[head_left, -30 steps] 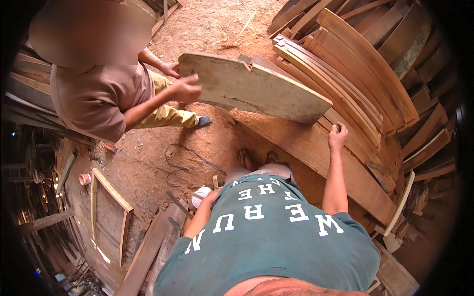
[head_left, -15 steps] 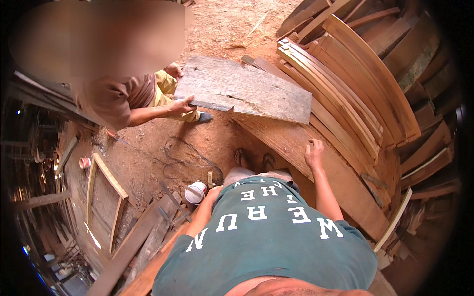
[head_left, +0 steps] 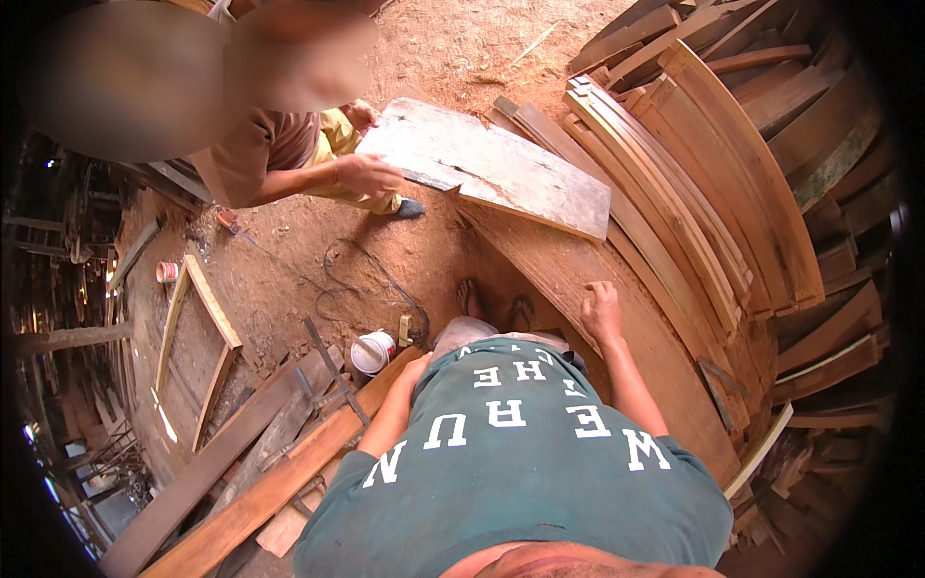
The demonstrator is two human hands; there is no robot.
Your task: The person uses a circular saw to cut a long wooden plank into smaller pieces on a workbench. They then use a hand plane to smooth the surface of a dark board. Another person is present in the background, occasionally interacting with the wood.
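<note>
My right hand point(head_left: 601, 310) is above the long brown wooden board point(head_left: 665, 385) at my right side. Its fingers are loosely curled in, and nothing shows in them. I cannot tell whether it touches the wood. At my left hip, my left hand point(head_left: 416, 366) is mostly hidden by the shirt, its fingers out of sight. Ahead, a weathered grey plank point(head_left: 501, 169) with a split and a notched edge slants over the long board. Another person's hand point(head_left: 369, 175) lies at its left end, and that person's other hand point(head_left: 361, 116) is at the far corner.
Curved wooden pieces point(head_left: 665, 193) are stacked at the right. By my left side are a white bucket point(head_left: 372, 353), bar clamps point(head_left: 332, 371) and long planks point(head_left: 260, 501). A black cable point(head_left: 371, 260) lies on the dusty floor, near an angled wooden frame point(head_left: 214, 303).
My right hand has shifted slightly left and down. The other person's near hand has moved from gripping the plank's edge to lying over its end. My view has turned a little.
</note>
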